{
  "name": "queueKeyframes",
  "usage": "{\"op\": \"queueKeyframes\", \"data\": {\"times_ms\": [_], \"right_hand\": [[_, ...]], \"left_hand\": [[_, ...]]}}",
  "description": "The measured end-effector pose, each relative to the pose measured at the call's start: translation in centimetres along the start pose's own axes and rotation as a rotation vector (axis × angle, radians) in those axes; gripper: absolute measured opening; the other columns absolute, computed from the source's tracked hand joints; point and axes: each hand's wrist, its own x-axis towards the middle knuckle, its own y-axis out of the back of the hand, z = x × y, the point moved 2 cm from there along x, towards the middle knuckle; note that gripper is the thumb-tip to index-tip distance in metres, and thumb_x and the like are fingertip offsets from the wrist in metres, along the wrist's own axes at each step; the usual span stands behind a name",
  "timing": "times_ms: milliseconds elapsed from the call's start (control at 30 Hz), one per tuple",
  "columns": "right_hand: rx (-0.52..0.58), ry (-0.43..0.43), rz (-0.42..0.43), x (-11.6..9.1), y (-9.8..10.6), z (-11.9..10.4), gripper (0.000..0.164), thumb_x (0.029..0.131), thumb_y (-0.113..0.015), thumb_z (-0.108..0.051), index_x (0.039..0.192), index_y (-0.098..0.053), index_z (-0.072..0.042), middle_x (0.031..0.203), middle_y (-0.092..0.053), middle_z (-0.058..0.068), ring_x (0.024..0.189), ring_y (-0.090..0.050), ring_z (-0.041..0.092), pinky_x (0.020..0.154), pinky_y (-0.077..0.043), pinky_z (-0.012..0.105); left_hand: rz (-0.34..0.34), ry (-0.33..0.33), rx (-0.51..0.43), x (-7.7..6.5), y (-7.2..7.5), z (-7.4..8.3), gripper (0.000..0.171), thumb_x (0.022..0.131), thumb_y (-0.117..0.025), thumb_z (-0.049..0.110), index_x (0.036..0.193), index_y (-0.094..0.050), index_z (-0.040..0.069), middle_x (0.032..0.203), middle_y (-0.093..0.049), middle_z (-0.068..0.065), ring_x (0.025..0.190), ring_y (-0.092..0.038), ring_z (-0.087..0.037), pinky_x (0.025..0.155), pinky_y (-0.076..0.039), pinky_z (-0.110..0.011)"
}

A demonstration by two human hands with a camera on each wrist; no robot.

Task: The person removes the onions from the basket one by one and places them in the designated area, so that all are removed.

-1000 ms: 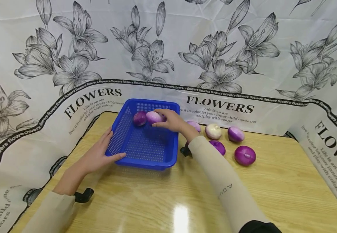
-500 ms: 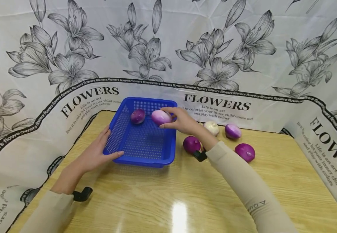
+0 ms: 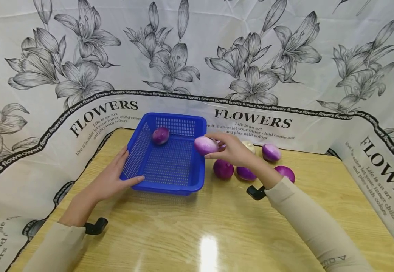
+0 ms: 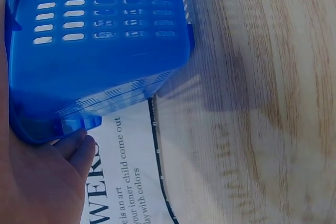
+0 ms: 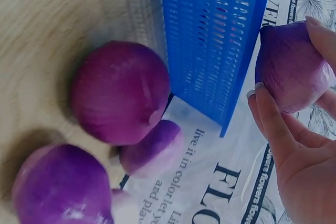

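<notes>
My right hand [image 3: 233, 150] pinches a pale purple onion [image 3: 206, 146] between thumb and fingers, above the right rim of the blue plastic basket [image 3: 169, 187]. In the right wrist view, the held onion [image 5: 291, 66] sits beside the basket's rim, raised off the table. My left hand [image 3: 112, 176] grips the basket at its near left corner, thumb over the rim; the left wrist view has fingers [image 4: 83, 153] under the rim. One purple onion [image 3: 160, 135] lies inside at the back left.
Right of the basket, several onions rest on the wooden table [image 3: 163, 234], among them a dark purple one [image 3: 223, 169], a two-toned one [image 3: 271, 152] and a white one [image 3: 249, 146] partly behind my right hand. A flower-printed cloth [image 3: 197, 49] rises behind the table.
My right hand has carried the pale purple onion rightward, from over the basket's inside to its right rim. The left hand keeps its grip, and the other onion stays in the basket.
</notes>
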Motion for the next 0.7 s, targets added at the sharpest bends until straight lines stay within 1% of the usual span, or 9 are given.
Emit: {"op": "queueKeyframes", "data": {"times_ms": [167, 367, 467, 533, 700], "right_hand": [[-0.014, 0.013, -0.001, -1.5, 0.6, 0.6, 0.063, 0.083, -0.088, -0.025, 0.14, -0.063, -0.011, 0.132, -0.066, 0.007, 0.108, -0.067, 0.028, 0.092, -0.058, 0.044], [-0.006, -0.041, -0.009, -3.6, 0.8, 1.0, 0.069, 0.084, -0.087, -0.024, 0.145, -0.058, -0.009, 0.141, -0.061, 0.013, 0.107, -0.07, 0.034, 0.091, -0.059, 0.047], [-0.005, -0.059, -0.027, -4.5, 0.5, 1.1, 0.07, 0.084, -0.087, -0.024, 0.146, -0.057, -0.008, 0.139, -0.063, 0.014, 0.107, -0.07, 0.035, 0.092, -0.058, 0.05], [-0.023, -0.062, -0.041, -5.2, 0.3, 1.1, 0.07, 0.085, -0.087, -0.026, 0.145, -0.057, -0.008, 0.134, -0.065, 0.014, 0.106, -0.07, 0.033, 0.091, -0.058, 0.049], [-0.028, -0.046, -0.062, -6.6, -0.6, 1.1, 0.065, 0.083, -0.087, -0.028, 0.14, -0.062, -0.01, 0.123, -0.069, 0.006, 0.099, -0.068, 0.025, 0.086, -0.058, 0.045]], "left_hand": [[0.008, -0.003, -0.011, 0.0, -0.2, 0.0, 0.114, 0.091, -0.067, 0.064, 0.164, -0.004, 0.003, 0.172, 0.003, -0.012, 0.155, -0.008, -0.045, 0.12, -0.017, -0.068], [0.013, -0.006, -0.012, 0.0, -0.4, -0.1, 0.115, 0.09, -0.068, 0.064, 0.164, -0.004, 0.003, 0.172, 0.002, -0.012, 0.155, -0.008, -0.044, 0.119, -0.018, -0.068], [0.012, -0.002, -0.007, 0.1, -0.3, -0.2, 0.116, 0.09, -0.067, 0.064, 0.164, -0.003, 0.004, 0.172, 0.004, -0.011, 0.155, -0.007, -0.044, 0.119, -0.018, -0.068], [0.009, 0.003, -0.005, 0.1, -0.2, -0.2, 0.116, 0.09, -0.067, 0.065, 0.164, -0.002, 0.004, 0.172, 0.005, -0.01, 0.155, -0.007, -0.045, 0.119, -0.018, -0.069], [0.007, 0.008, -0.001, 0.1, -0.1, -0.2, 0.116, 0.09, -0.066, 0.066, 0.165, -0.001, 0.005, 0.172, 0.005, -0.01, 0.155, -0.007, -0.046, 0.118, -0.018, -0.07]]}}
